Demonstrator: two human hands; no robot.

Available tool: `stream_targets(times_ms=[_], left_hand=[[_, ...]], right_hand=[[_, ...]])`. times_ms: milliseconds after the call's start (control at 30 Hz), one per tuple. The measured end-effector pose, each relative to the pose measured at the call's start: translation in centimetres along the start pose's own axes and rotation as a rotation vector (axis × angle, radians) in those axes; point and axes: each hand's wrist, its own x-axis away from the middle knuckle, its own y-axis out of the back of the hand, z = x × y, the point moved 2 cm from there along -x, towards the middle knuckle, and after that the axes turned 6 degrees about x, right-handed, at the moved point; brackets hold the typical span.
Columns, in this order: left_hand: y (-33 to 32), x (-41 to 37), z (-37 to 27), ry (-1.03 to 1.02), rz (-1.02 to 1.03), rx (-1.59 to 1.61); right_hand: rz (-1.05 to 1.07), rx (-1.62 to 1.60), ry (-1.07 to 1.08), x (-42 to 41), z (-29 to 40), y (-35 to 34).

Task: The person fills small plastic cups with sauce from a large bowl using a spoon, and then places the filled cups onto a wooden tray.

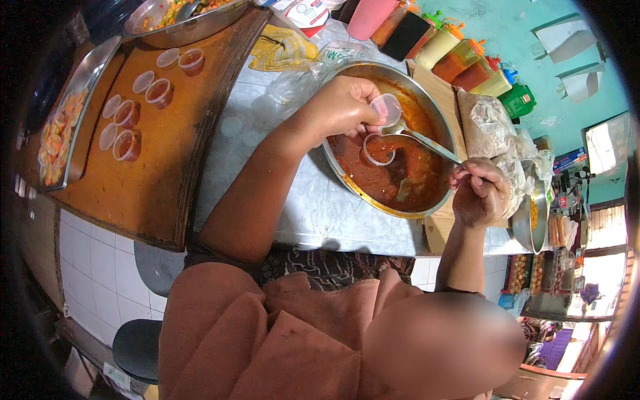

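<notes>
My left hand [345, 107] pinches a small clear plastic sauce cup [379, 150] with its round lid [387, 109] raised. The cup is over a wide metal basin [367, 199] of red-brown sauce [425, 172]. My right hand [480, 192] grips the handle of a metal spoon [432, 144], whose bowl is beside the cup, between cup and lid. How much sauce is in the cup is hard to tell. On the wooden table at the left stand several filled cups [159, 94] with open lids [143, 82].
Loose clear cups or lids [231, 127] lie left of the basin by a yellow checked cloth [282, 47]. Squeeze bottles [457, 60] line the wall. Filled plastic bags [487, 125] stand right of the basin. A tray of chopped food [92, 75] is far left.
</notes>
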Motion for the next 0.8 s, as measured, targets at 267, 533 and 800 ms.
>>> stream_targets(times_ms=[267, 533, 800], left_hand=[[-0.1, 0.3, -0.3, -0.036, -0.024, -0.01], [0.0, -0.1, 0.2, -0.071, -0.07, -0.022], [-0.3, -0.1, 0.1, -0.088, -0.077, -0.02]], right_hand=[[-0.07, -0.039, 0.045, 1.2, 0.0, -0.2], [-0.084, 0.144, 0.106, 1.9, 0.1, 0.1], [-0.15, 0.148, 0.059, 2.6, 0.4, -0.5]])
